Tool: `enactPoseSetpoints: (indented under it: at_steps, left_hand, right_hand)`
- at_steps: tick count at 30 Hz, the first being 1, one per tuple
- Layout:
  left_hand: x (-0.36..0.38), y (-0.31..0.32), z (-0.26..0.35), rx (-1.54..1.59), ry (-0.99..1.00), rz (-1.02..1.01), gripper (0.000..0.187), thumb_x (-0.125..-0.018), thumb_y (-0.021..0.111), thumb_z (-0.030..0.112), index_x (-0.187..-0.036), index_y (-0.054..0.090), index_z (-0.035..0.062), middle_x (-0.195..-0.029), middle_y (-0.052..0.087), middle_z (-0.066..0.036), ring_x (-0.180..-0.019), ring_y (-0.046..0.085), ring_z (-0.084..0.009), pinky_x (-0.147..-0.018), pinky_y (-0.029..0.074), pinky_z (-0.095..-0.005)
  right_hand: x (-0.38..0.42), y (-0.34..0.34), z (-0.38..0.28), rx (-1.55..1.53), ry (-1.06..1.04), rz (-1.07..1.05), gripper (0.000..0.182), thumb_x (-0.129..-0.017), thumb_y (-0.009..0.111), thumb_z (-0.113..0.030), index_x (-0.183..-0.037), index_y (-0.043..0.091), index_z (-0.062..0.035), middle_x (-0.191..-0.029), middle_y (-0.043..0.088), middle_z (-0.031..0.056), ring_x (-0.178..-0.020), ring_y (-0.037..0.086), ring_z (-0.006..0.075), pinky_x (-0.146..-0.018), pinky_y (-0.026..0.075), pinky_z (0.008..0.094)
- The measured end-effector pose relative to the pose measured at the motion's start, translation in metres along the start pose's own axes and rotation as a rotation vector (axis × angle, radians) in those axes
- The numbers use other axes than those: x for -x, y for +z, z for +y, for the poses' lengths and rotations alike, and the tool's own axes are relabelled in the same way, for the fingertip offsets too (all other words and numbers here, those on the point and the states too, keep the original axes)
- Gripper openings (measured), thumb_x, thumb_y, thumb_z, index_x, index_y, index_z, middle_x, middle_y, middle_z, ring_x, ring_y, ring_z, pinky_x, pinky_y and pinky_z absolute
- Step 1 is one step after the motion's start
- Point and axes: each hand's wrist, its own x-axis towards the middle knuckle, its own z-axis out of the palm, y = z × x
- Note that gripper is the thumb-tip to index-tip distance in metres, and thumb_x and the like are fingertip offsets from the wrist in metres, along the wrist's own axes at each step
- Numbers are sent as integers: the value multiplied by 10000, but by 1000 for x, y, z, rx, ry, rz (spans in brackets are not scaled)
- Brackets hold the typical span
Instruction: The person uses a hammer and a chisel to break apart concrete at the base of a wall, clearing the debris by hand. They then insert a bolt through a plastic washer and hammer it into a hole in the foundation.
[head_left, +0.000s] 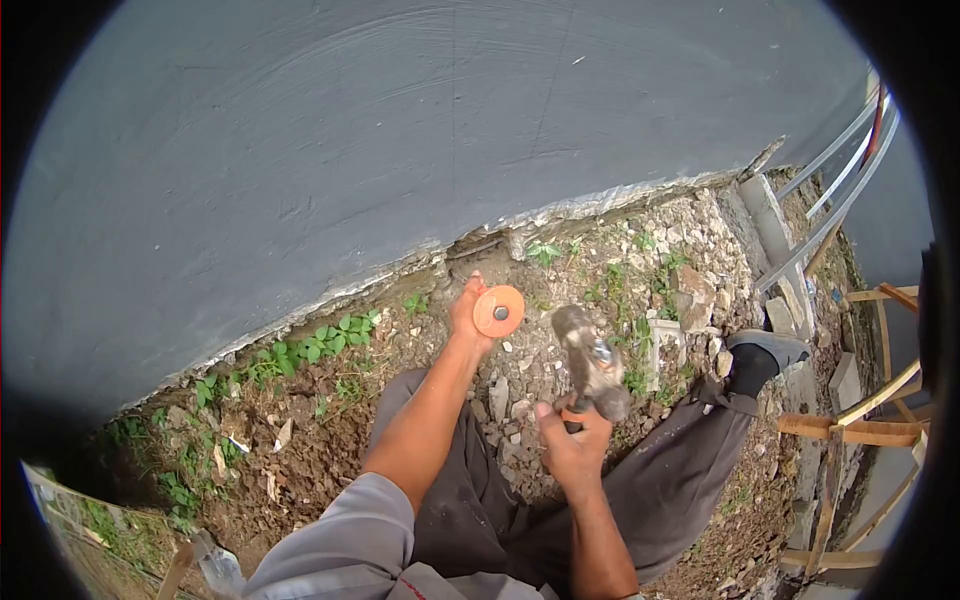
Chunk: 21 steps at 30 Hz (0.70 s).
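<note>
My left hand (466, 318) is wrapped round a chisel with a round orange hand guard (513, 297); its dark striking end shows in the middle of the guard. The chisel's shaft and tip are hidden below, close to the foot of the grey wall (330, 170). In my right hand (578, 455) is a hammer (585, 360), gripped by its black and orange handle. The hammer's worn, dusty head is smeared by motion and stands apart from the chisel, to its right.
Rubble and stones (700, 235) cover the ground along the wall's broken lower edge. Green weeds (325, 340) grow at left. My shoe (768, 346) rests at right, near metal strips (835, 200) and a wooden frame (850, 430).
</note>
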Motion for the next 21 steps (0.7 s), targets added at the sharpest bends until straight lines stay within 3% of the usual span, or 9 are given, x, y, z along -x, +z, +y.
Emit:
enactPoseSetpoints:
  at_steps: [2,3,6,8,10,13,15,19,21]
  left_hand:
    - [4,9,14,-67,47,-3,264,-898,619,341,-898,517,98,-785,596,-78,-663,643,-236,-576,568,-426]
    - [30,0,-43,16,-62,65,264,-898,619,341,-898,517,98,-785,596,-78,-663,643,-236,-576,568,-426]
    - [15,9,-8,-83,-4,101,273,-924,585,346,-882,503,89,-727,558,-58,-643,629,-229,-567,559,-436]
    - [22,5,-4,-24,-33,47,275,-924,586,348,-887,502,89,-732,559,-62,-641,627,-235,-572,557,-440]
    - [36,9,0,-6,-125,30,280,-926,581,355,-910,508,85,-758,585,-88,-661,637,-260,-599,559,-452]
    - [27,9,4,-45,-22,31,274,-928,575,355,-916,512,88,-768,600,-97,-682,645,-270,-611,562,-461]
    - [14,2,2,3,-90,-23,264,-922,589,347,-920,519,93,-782,602,-89,-694,647,-262,-620,565,-468]
    - [11,0,1,-45,-54,36,253,-912,612,326,-931,521,91,-795,607,-92,-708,649,-259,-621,566,-473]
    - [11,0,5,-78,-30,73,252,-910,617,321,-939,523,89,-800,611,-95,-708,649,-260,-619,566,-473]
  right_hand:
    - [-8,-8,-46,-228,-413,118,204,-901,587,-113,-773,452,-31,-615,494,76,-530,464,143,-497,408,290]
    - [0,-31,-75,-266,-551,154,187,-902,561,-54,-754,450,-30,-617,483,67,-565,463,152,-547,423,287]
    - [-37,13,-51,-515,-914,504,186,-924,523,-85,-767,434,-38,-590,463,46,-499,436,126,-492,411,300]
    - [-12,41,46,-197,31,222,198,-887,575,-83,-738,450,-45,-542,468,22,-454,463,121,-452,396,299]
    - [-14,46,79,23,449,23,283,-841,668,-149,-652,476,-64,-554,440,-38,-490,406,62,-459,335,272]
    - [-4,36,55,-39,358,105,349,-799,705,-138,-573,456,-44,-542,437,-42,-486,391,58,-447,315,263]
    - [-1,12,22,-6,209,83,202,-843,633,-88,-731,477,-28,-553,504,36,-400,477,137,-379,385,281]
    - [-13,-13,-80,-320,-678,188,242,-915,551,-161,-753,406,-54,-602,439,49,-483,440,133,-486,431,298]
    - [-25,-1,-78,-480,-891,394,256,-940,516,-185,-753,380,-76,-595,407,39,-496,397,130,-527,433,305]
